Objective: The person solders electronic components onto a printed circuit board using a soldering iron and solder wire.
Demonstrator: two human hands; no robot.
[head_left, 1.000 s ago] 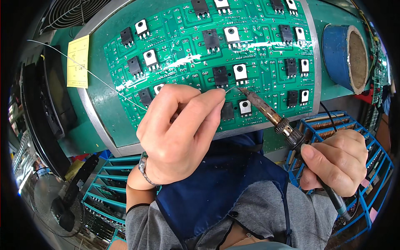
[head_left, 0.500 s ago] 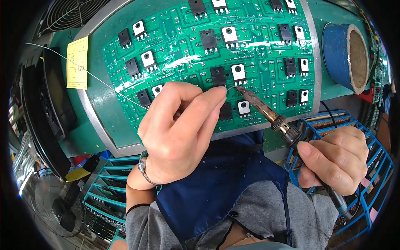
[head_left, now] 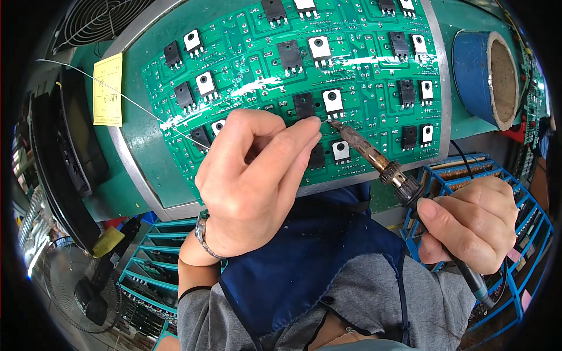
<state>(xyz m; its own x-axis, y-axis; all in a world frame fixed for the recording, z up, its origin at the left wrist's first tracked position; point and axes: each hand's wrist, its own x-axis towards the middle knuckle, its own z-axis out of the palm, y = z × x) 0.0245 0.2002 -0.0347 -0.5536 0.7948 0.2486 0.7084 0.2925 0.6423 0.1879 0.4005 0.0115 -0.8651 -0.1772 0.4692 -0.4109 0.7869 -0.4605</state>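
My right hand [head_left: 473, 225] is closed round the handle of a soldering iron [head_left: 383, 165]. The iron's dark tip touches or nearly touches the legs of a white-faced transistor [head_left: 332, 102] on a large green circuit board [head_left: 257, 64]. Just left of the tip, my left hand [head_left: 252, 169] pinches a thin solder wire [head_left: 140, 109], which trails out to the upper left. The wire's working end by the fingertips is too small to make out. A black transistor [head_left: 304, 105] sits beside the white-faced one, close to my left fingertips. Similar black and white pairs stand in rows across the board.
A metal-edged frame [head_left: 446, 88] surrounds the board on the green bench. At right stands a blue roll with a thick brown core [head_left: 485, 79]. A yellow paper slip [head_left: 108, 90] lies at left. Blue racks [head_left: 155, 257] holding boards and a fan [head_left: 82, 286] stand below bench level.
The circuit board has shifted slightly left in the view. My left fingertips have risen a little, and the short wire end between them and the iron tip no longer shows clearly.
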